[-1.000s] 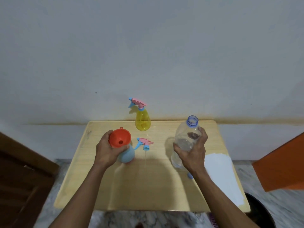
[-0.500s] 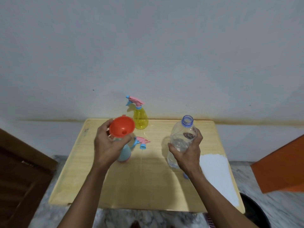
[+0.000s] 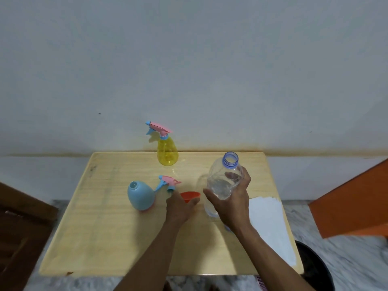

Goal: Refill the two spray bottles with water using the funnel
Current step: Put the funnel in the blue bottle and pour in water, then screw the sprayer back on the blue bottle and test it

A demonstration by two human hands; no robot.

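A light-blue spray bottle (image 3: 141,195) stands open-necked on the wooden table (image 3: 100,232). Its pink-and-blue trigger head (image 3: 169,181) lies just to its right. My left hand (image 3: 180,207) holds the orange funnel (image 3: 190,196) low over the table, right of the blue bottle. My right hand (image 3: 232,201) grips a clear, uncapped water bottle (image 3: 224,179), tilted slightly, with a little water in it. The yellow spray bottle (image 3: 167,153) stands at the table's far edge with its trigger head on.
A white cloth or paper (image 3: 270,225) lies on the table's right side. A small blue cap (image 3: 227,227) peeks out under my right wrist. A wall is close behind the table. A dark bin (image 3: 315,269) sits low right, an orange panel (image 3: 352,204) beyond it.
My left hand lifted the funnel out of the blue bottle and carried it right and down, close to the tabletop. The blue bottle's neck now stands bare. The water bottle stayed in my right hand.
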